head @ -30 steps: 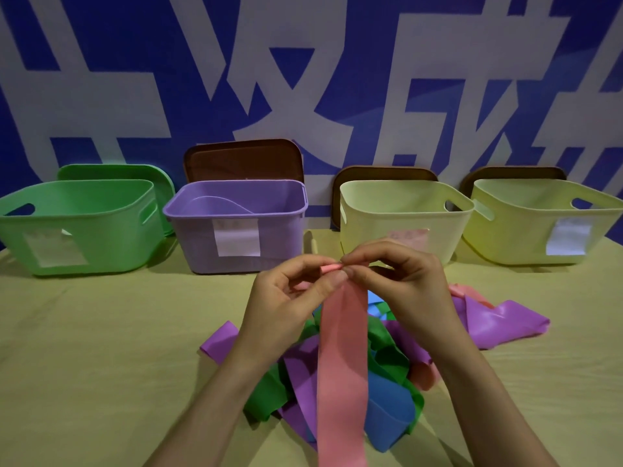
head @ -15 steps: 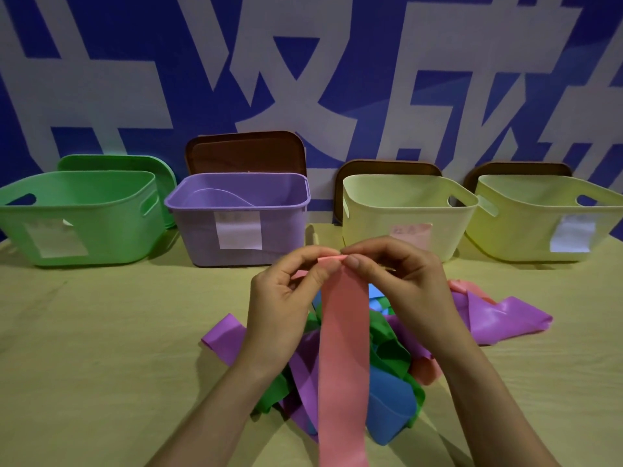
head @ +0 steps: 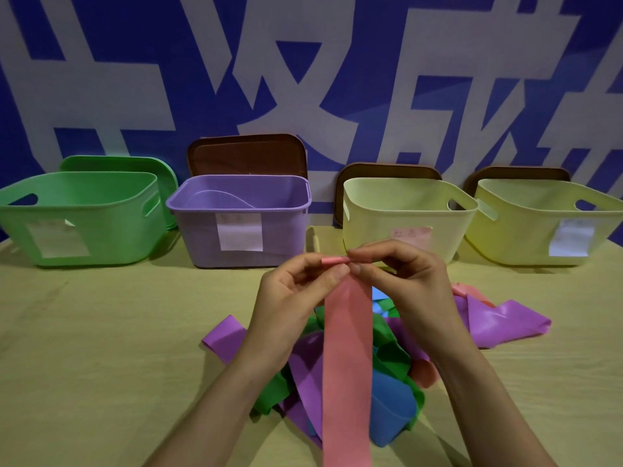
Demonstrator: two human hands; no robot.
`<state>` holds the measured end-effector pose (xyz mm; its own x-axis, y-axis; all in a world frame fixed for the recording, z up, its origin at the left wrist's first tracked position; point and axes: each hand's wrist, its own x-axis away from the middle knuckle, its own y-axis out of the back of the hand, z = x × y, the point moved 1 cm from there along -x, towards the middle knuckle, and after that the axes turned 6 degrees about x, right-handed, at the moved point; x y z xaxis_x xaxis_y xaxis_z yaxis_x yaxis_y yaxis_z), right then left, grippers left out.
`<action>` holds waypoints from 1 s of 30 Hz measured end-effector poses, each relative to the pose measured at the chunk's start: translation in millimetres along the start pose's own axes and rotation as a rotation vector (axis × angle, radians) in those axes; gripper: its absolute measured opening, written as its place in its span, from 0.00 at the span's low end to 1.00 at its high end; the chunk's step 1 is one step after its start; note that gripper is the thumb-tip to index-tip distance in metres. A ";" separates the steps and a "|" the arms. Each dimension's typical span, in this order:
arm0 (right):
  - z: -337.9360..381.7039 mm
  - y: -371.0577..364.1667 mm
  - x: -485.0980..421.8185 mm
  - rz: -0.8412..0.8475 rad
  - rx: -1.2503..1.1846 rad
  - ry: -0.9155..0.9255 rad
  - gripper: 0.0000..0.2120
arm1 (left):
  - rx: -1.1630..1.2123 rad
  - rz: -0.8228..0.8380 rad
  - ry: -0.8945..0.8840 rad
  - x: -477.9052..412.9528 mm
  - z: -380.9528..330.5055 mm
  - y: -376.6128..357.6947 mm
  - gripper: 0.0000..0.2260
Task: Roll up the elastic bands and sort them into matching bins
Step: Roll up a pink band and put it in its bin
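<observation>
A long pink elastic band (head: 347,365) hangs from my fingers down over the table, its top end curled into a small tight roll. My left hand (head: 293,298) pinches the roll's left side and my right hand (head: 401,281) pinches its right side. Below lies a tangled pile of bands: purple (head: 502,321), green (head: 391,355) and blue (head: 391,412). At the back stand a green bin (head: 84,237), a purple bin (head: 202,237), a pale yellow bin (head: 371,230) with a pink label, and a yellow-green bin (head: 505,237).
Lids lean against the blue and white wall behind the bins: a green lid (head: 135,163) and brown lids (head: 246,153). The bins and bands sit on a yellowish wooden table (head: 101,348).
The rolled top of the pink band has grown slightly as my fingers turned it. Both hands have stayed at about the same place.
</observation>
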<state>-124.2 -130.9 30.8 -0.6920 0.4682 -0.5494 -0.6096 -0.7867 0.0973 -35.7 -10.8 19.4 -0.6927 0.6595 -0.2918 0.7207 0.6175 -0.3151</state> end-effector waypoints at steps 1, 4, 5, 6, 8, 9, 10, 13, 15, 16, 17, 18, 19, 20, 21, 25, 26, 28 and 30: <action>0.3 -0.3 0.0 -0.002 -0.002 0.013 0.08 | 0.008 -0.012 0.005 0.7 -0.2 -0.9 0.06; -0.3 -1.1 0.6 0.006 0.008 0.048 0.09 | 0.003 -0.048 -0.013 1.3 -1.0 -1.2 0.05; -0.2 -1.4 0.9 0.014 0.015 0.050 0.09 | -0.007 -0.051 -0.021 1.5 -1.3 -0.6 0.06; -0.5 -1.1 1.2 0.023 0.021 0.045 0.10 | -0.021 -0.051 -0.030 1.8 -1.5 -0.1 0.06; 0.2 -0.4 0.9 0.049 0.019 0.000 0.14 | -0.047 -0.048 -0.052 2.4 -1.8 0.8 0.06; 0.4 0.3 0.7 0.066 0.013 -0.026 0.17 | -0.056 -0.043 -0.066 2.6 -1.9 1.0 0.05; -0.4 1.1 0.5 0.077 0.013 -0.050 0.18 | -0.064 -0.040 -0.080 2.5 -2.0 1.0 0.05; 0.8 0.9 -0.3 0.083 0.053 -0.099 0.10 | -0.089 -0.044 -0.101 2.0 -2.3 1.0 0.06; 0.0 0.7 -0.2 0.080 0.098 -0.092 0.09 | -0.112 -0.044 -0.113 1.4 -1.4 1.4 0.06; -0.9 1.0 -0.1 0.075 0.110 -0.078 0.09 | -0.113 -0.038 -0.107 1.0 -0.8 1.5 0.06; -1.0 1.1 0.0 0.068 0.112 -0.068 0.08 | -0.102 -0.030 -0.087 0.8 -0.1 1.8 0.06; -1.9 1.2 0.0 0.058 0.109 -0.057 0.08 | -0.084 -0.024 -0.053 0.5 0.8 1.8 0.08; -2.2 1.0 -0.2 0.045 0.098 -0.053 0.07 | -0.063 -0.017 -0.010 0.5 1.3 1.8 0.09; -3.4 1.2 -0.5 0.028 0.078 -0.050 0.07 | -0.046 -0.008 0.030 0.6 1.6 1.6 0.10; -3.5 1.3 -0.8 0.014 0.055 -0.051 0.06 | -0.038 0.004 0.056 1.0 1.2 1.2 0.10; -3.2 2.7 -1.4 0.020 0.056 -0.027 0.07 | -0.025 0.003 0.041 1.8 -1.7 -0.1 0.08; -3.5 2.9 -1.4 0.025 0.070 -0.019 0.08 | -0.019 0.000 0.040 1.8 -1.9 -0.3 0.07; -3.5 2.7 -1.3 0.022 0.086 -0.008 0.08 | -0.023 -0.004 0.044 1.7 -1.4 0.0 0.07; -4.5 3.0 -1.2 0.018 0.093 0.004 0.08 | -0.035 -0.007 0.041 1.3 -0.7 0.8 0.07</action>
<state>-123.4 -135.6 28.0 -0.7015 0.4527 -0.5504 -0.6306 -0.7541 0.1835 -36.0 -9.1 19.4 -0.6965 0.6718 -0.2522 0.7169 0.6361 -0.2853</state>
